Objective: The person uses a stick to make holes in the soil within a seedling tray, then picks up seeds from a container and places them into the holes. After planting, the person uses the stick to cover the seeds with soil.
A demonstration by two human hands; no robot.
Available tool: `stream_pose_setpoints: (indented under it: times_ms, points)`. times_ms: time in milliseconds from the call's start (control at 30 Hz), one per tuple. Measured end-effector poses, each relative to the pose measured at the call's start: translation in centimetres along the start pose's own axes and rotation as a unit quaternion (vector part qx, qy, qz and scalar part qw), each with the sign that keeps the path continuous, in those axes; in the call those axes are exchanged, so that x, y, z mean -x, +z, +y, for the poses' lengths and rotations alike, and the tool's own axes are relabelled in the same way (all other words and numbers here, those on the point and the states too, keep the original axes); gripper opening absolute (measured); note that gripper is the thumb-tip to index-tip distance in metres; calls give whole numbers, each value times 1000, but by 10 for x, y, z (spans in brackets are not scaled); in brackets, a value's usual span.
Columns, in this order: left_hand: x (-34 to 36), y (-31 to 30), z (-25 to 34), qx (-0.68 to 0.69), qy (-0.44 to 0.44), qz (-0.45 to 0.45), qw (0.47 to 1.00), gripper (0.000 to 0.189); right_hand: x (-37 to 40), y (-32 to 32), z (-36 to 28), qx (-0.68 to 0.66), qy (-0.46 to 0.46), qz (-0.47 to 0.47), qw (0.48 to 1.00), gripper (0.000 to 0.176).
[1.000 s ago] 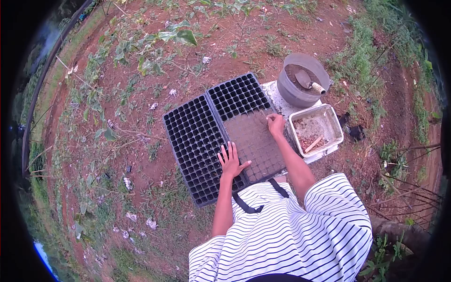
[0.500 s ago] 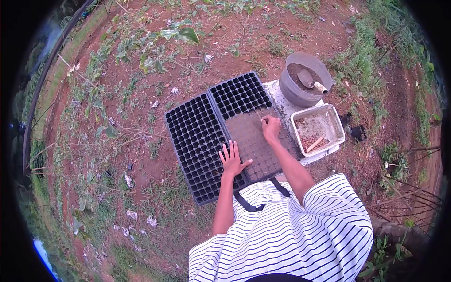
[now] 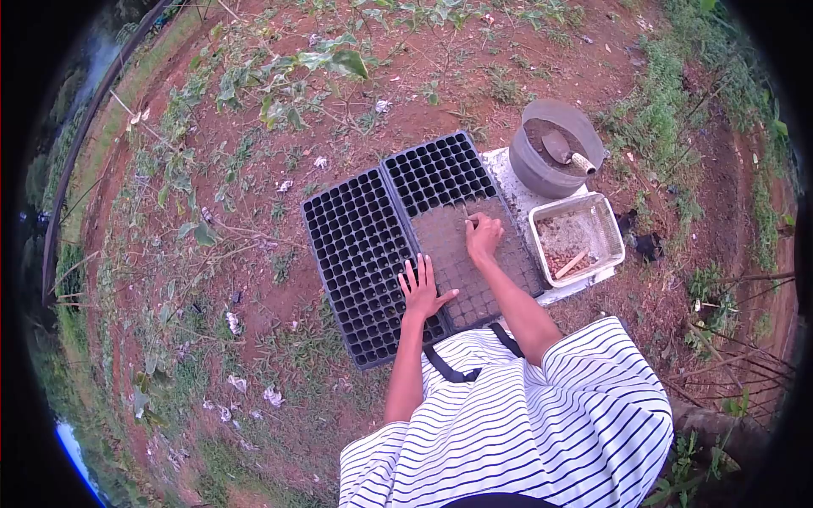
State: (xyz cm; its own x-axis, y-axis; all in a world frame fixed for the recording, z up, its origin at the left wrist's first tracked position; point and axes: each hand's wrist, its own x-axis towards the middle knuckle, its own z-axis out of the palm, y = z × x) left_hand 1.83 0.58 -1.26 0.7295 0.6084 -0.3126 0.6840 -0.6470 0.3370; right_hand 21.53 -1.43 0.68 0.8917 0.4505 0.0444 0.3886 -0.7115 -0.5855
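Observation:
My left hand lies flat with spread fingers across the inner edges of two black seedling trays. Under its fingers is the left tray, whose cells hold no visible soil. Brown soil fills the near part of the right tray; its far cells are dark and unfilled. Over that soil, close to the boundary with the unfilled cells, my right hand is closed in a pinch. A thin stick-like thing shows at its fingertips, mostly hidden by the fingers.
To the right, a grey bucket holds soil and a trowel. Nearer stands a cream plastic basket with small brown pieces and a wooden stick. Both rest on a white board. Leafy plants grow beyond the trays.
My right hand has shifted slightly left and towards me over the soil, still pinched. My left hand keeps its place on the trays. The whole view has moved a little.

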Motion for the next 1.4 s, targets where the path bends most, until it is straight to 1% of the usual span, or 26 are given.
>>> stream_pose_setpoints:
  times_ms: [200,300,367,400,467,500,567,700,767,900,967,1000,1067,1200,1267,1400]
  points:
    - [0,-2,1,0,-5,-20,1000,122,2,-2,-5,-42,15,-7,999,13]
    - [0,-1,0,-2,-3,-12,1000,122,0,2,-4,-25,6,-10,1000,12]
    - [0,-1,1,-3,-2,-13,1000,122,-2,1,-6,-34,-23,18,999,12]
    - [0,-2,0,-5,-2,-15,1000,122,-4,1,-5,-35,-24,17,999,12]
    - [1,-1,0,-4,-4,-14,1000,122,-9,0,-1,-26,24,-11,999,13]
    - [0,-1,1,-4,-3,-14,1000,122,-8,2,0,-26,24,-11,999,13]
    - [0,-1,1,0,-1,-14,1000,121,-7,6,2,4,-29,-25,999,13]
    - [1,-3,1,3,-1,-11,1000,121,-9,8,2,-2,-24,-15,1000,14]
    - [2,-3,1,5,-2,-14,1000,120,-10,5,0,-8,-15,-52,998,14]
    - [1,-4,1,6,-2,-14,1000,120,-14,-2,-6,16,-24,-72,997,14]
    - [1,-6,1,5,-5,-20,1000,120,-13,-1,-6,6,-109,40,993,15]
    - [1,-5,1,5,-5,-26,1000,120,-13,-2,-6,6,-108,40,993,15]
    - [1,-5,2,7,-3,-24,1000,120,-15,-5,-5,38,-170,-1,985,16]
    - [1,-5,1,6,-3,-22,1000,120,-14,-1,-2,53,-185,-7,981,17]
    - [1,-4,1,8,-3,-20,1000,120,-15,1,2,33,-197,-19,980,15]
    - [1,-2,0,6,-2,-17,1000,120,-16,-15,-11,-13,-201,-26,979,15]
